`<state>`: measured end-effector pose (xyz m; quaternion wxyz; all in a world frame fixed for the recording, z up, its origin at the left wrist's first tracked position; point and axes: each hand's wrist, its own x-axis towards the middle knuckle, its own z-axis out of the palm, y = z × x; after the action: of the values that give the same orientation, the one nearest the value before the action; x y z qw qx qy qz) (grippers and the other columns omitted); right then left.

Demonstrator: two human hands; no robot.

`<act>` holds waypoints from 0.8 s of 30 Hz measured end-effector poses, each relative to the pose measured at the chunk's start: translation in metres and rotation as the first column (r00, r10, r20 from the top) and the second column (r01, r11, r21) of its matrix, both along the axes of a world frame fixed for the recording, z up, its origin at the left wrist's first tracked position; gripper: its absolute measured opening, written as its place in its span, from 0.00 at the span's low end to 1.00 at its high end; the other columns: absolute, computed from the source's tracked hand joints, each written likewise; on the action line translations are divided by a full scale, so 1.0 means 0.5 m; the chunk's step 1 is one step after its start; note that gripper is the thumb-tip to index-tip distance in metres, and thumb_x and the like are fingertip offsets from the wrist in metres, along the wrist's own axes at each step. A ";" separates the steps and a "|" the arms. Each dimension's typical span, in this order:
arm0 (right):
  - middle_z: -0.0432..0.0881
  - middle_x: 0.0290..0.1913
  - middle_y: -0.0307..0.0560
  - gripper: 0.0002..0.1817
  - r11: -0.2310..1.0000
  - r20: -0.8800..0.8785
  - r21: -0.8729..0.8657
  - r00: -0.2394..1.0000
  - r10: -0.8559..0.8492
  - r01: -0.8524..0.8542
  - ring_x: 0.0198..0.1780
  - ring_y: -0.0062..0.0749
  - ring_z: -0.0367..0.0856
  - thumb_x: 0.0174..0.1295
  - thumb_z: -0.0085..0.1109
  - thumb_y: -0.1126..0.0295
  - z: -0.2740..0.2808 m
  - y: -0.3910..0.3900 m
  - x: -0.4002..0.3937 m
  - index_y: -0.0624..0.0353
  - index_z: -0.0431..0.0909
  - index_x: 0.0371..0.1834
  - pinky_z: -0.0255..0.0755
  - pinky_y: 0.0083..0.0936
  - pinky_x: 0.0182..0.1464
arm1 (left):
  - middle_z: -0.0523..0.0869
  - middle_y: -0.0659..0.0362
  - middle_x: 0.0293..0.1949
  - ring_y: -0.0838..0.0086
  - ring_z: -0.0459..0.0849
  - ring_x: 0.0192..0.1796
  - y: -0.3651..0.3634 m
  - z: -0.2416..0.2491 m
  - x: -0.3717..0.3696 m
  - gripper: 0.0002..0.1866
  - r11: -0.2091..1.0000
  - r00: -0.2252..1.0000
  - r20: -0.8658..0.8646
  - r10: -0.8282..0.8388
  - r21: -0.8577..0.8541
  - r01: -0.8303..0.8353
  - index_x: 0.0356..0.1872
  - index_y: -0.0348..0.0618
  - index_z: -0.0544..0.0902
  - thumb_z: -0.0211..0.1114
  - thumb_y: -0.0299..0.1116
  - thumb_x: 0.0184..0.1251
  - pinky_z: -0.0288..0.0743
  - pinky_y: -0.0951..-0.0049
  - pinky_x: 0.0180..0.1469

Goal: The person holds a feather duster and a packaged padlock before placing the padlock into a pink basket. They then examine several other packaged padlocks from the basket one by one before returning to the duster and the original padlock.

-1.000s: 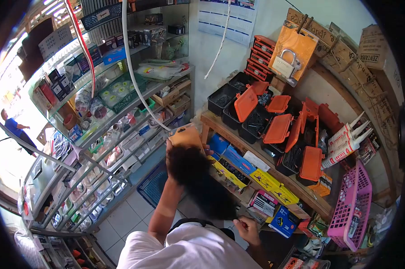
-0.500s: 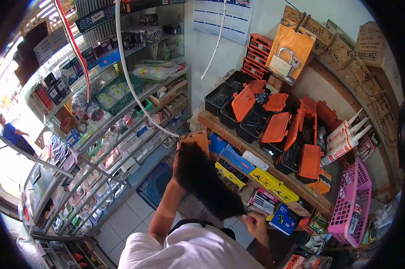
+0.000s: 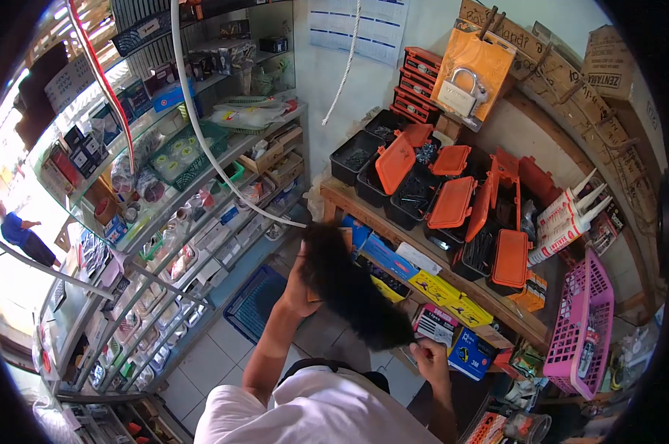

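Observation:
My left hand (image 3: 299,287) is closed on the edge of an orange-brown card pack (image 3: 347,236), mostly hidden behind a fluffy black duster (image 3: 353,288). What is on the pack's front does not show. At the duster's lower right end, my right hand (image 3: 430,361) is closed around its handle, which the fingers largely cover. The bristles lie across the pack and hide some of my left fingers. Close behind the duster runs a wooden shelf (image 3: 393,240) with black boxes (image 3: 410,201) and raised orange lids (image 3: 453,201).
Glass shelves (image 3: 223,177) of small goods line the left, with a white cable (image 3: 201,133) hanging in front. A blue basket (image 3: 253,303) is on the tiled floor. To the right are a padlock pack (image 3: 467,78), sealant tubes (image 3: 567,222) and a pink basket (image 3: 580,325).
The duster has shifted to the right over the pack, and more of my left hand shows beside it. My right hand has risen slightly with the handle. The view has tilted a little.

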<state>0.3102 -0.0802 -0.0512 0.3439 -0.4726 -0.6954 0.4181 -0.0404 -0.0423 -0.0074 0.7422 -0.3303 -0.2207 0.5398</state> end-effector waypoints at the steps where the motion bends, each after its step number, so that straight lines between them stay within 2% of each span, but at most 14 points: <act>1: 0.66 0.18 0.32 0.15 1.000 0.000 -0.002 1.000 -0.002 0.002 0.23 0.13 0.61 0.65 0.63 0.71 -0.002 0.000 0.000 0.63 0.74 0.21 0.54 0.20 0.26 | 0.79 0.53 0.65 0.62 0.81 0.63 0.012 -0.016 -0.004 0.37 0.946 0.888 -0.432 0.156 0.323 -0.010 0.73 0.45 0.66 0.43 0.63 0.77 0.76 0.62 0.65; 2: 0.66 0.18 0.32 0.16 0.998 -0.035 -0.064 0.999 -0.005 0.002 0.23 0.13 0.62 0.65 0.63 0.70 -0.004 0.002 0.001 0.63 0.73 0.20 0.54 0.19 0.26 | 0.79 0.53 0.64 0.62 0.83 0.61 0.019 -0.032 -0.005 0.38 0.802 0.590 -0.696 0.410 0.583 0.130 0.73 0.44 0.66 0.43 0.64 0.77 0.80 0.62 0.61; 3: 0.66 0.18 0.32 0.16 0.992 -0.068 -0.125 0.998 -0.008 0.000 0.24 0.13 0.62 0.66 0.63 0.70 -0.005 0.006 0.002 0.62 0.72 0.20 0.54 0.19 0.26 | 0.79 0.53 0.64 0.62 0.83 0.61 0.017 -0.048 -0.002 0.38 0.802 0.591 -0.695 0.410 0.583 0.129 0.73 0.44 0.66 0.43 0.64 0.77 0.80 0.62 0.61; 5: 0.66 0.18 0.31 0.17 0.996 -0.016 -0.065 0.998 0.057 -0.058 0.23 0.12 0.62 0.66 0.62 0.70 0.015 0.006 0.000 0.61 0.72 0.20 0.54 0.19 0.26 | 0.79 0.52 0.64 0.61 0.83 0.60 0.004 0.004 0.022 0.37 0.967 0.344 -0.919 0.195 0.240 0.091 0.73 0.44 0.67 0.43 0.64 0.76 0.81 0.59 0.60; 8: 0.66 0.17 0.30 0.17 0.999 0.011 0.003 0.999 0.047 -0.047 0.22 0.12 0.61 0.67 0.62 0.69 0.005 0.016 -0.010 0.60 0.71 0.20 0.53 0.19 0.25 | 0.79 0.51 0.64 0.61 0.84 0.59 0.006 -0.008 0.024 0.38 0.955 0.412 -0.891 0.192 0.266 0.129 0.73 0.45 0.67 0.44 0.64 0.76 0.81 0.58 0.60; 9: 0.66 0.17 0.30 0.17 1.000 -0.010 0.014 1.000 -0.016 0.016 0.22 0.11 0.60 0.67 0.61 0.69 0.000 0.018 -0.012 0.60 0.71 0.20 0.52 0.19 0.25 | 0.78 0.52 0.65 0.61 0.82 0.61 0.010 -0.028 0.015 0.37 0.869 0.456 -0.831 0.319 0.449 0.208 0.73 0.44 0.68 0.43 0.64 0.76 0.79 0.57 0.62; 12: 0.66 0.19 0.33 0.18 0.987 -0.028 -0.088 0.991 0.129 -0.131 0.23 0.15 0.61 0.66 0.65 0.65 0.019 0.017 -0.005 0.62 0.72 0.21 0.54 0.22 0.25 | 0.78 0.52 0.65 0.61 0.82 0.62 0.003 -0.002 0.026 0.37 0.961 0.347 -0.922 0.172 0.234 0.146 0.72 0.45 0.68 0.44 0.63 0.76 0.78 0.56 0.63; 16: 0.66 0.19 0.33 0.18 0.996 -0.053 -0.065 0.997 0.057 -0.060 0.24 0.15 0.61 0.66 0.64 0.66 0.004 0.017 -0.009 0.61 0.71 0.21 0.54 0.22 0.26 | 0.78 0.51 0.66 0.60 0.81 0.63 0.004 -0.022 0.021 0.38 0.954 0.357 -0.913 0.199 0.264 0.143 0.73 0.46 0.67 0.44 0.64 0.76 0.77 0.57 0.64; 17: 0.66 0.19 0.32 0.18 0.991 -0.075 -0.121 0.996 0.048 -0.057 0.24 0.15 0.61 0.66 0.64 0.66 -0.011 0.019 -0.004 0.61 0.71 0.21 0.54 0.21 0.26 | 0.80 0.57 0.64 0.66 0.82 0.61 0.012 -0.030 0.010 0.39 0.778 0.524 -0.755 0.395 0.578 0.245 0.75 0.48 0.64 0.41 0.67 0.75 0.78 0.64 0.63; 18: 0.67 0.19 0.32 0.18 0.983 -0.095 -0.174 0.995 0.040 -0.056 0.24 0.14 0.62 0.67 0.63 0.66 -0.018 0.020 0.002 0.61 0.71 0.21 0.55 0.21 0.26 | 0.80 0.57 0.64 0.66 0.82 0.61 0.013 -0.038 0.011 0.39 0.778 0.525 -0.753 0.398 0.580 0.242 0.75 0.48 0.64 0.41 0.67 0.75 0.78 0.64 0.63; 20: 0.66 0.19 0.32 0.18 0.980 -0.074 -0.175 0.994 0.080 -0.092 0.24 0.15 0.61 0.67 0.63 0.66 -0.014 0.015 0.013 0.62 0.71 0.21 0.55 0.20 0.26 | 0.83 0.57 0.58 0.65 0.85 0.56 0.000 0.005 0.029 0.38 0.984 0.326 -0.938 0.114 0.153 0.096 0.72 0.52 0.67 0.41 0.68 0.74 0.82 0.60 0.57; 21: 0.66 0.20 0.32 0.18 0.976 -0.056 -0.178 0.992 0.115 -0.124 0.24 0.15 0.61 0.67 0.63 0.66 -0.012 0.012 0.015 0.62 0.71 0.21 0.55 0.20 0.27 | 0.84 0.58 0.55 0.66 0.87 0.53 -0.016 0.061 0.043 0.37 0.999 0.333 -0.943 0.030 0.018 -0.038 0.70 0.52 0.69 0.41 0.68 0.75 0.84 0.59 0.53; 22: 0.66 0.20 0.32 0.18 0.976 -0.057 -0.178 0.992 0.115 -0.123 0.24 0.15 0.61 0.67 0.63 0.66 -0.008 0.012 0.012 0.62 0.71 0.21 0.55 0.20 0.27 | 0.84 0.58 0.55 0.66 0.87 0.53 -0.005 0.020 0.029 0.37 0.999 0.332 -0.943 0.029 0.018 -0.037 0.70 0.52 0.69 0.41 0.68 0.75 0.84 0.59 0.53; 24: 0.65 0.20 0.31 0.18 0.989 -0.035 -0.146 0.999 0.022 -0.027 0.25 0.15 0.60 0.68 0.62 0.66 -0.002 0.010 0.005 0.62 0.71 0.21 0.54 0.21 0.27 | 0.79 0.56 0.64 0.64 0.80 0.63 0.021 -0.100 -0.012 0.36 0.817 0.592 -0.729 0.342 0.542 0.195 0.74 0.51 0.65 0.42 0.65 0.76 0.76 0.55 0.65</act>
<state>0.3126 -0.0752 -0.0520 0.3145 -0.4809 -0.6630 0.4799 -0.0462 -0.0320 -0.0576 0.7983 0.1966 -0.0279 0.5687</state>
